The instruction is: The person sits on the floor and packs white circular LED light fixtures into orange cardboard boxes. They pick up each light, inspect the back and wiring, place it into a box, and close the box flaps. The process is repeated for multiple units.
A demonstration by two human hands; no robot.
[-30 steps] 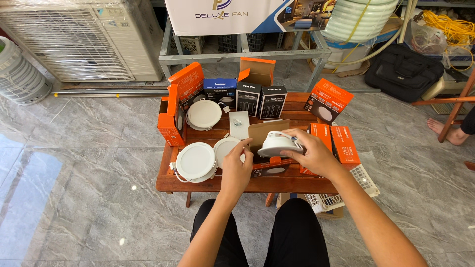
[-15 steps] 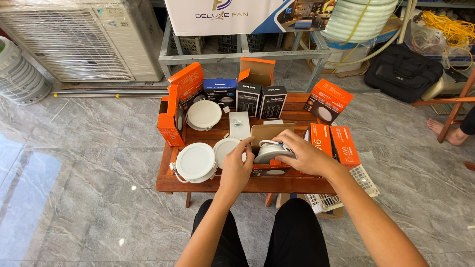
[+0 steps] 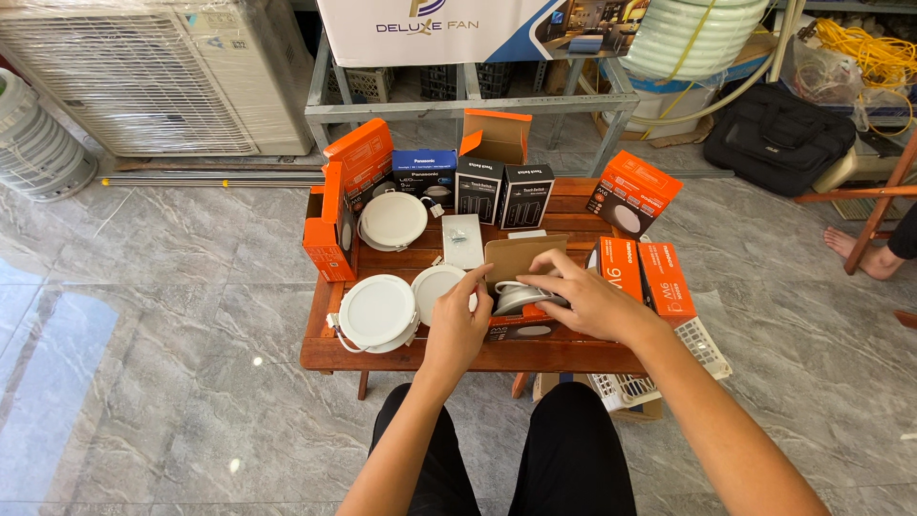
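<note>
Open cardboard box (image 3: 521,260) sits near the front edge of the wooden counter (image 3: 401,355), flap raised. Right hand (image 3: 585,298) grips a round white downlight (image 3: 516,298) tilted at the box mouth, fingers curled over its rim. Left hand (image 3: 458,320) rests at the box's left edge, fingers loosely bent, forefinger touching the box. Left of the box: two white round lamps (image 3: 378,311) lying flat. Right of the box: two orange cartons (image 3: 642,275), side by side.

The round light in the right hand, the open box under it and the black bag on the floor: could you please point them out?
round light (image 3: 516,298), head view, on its pale rim.
open box (image 3: 516,256), head view, on its raised flap.
black bag (image 3: 776,136), head view, on its front.
</note>
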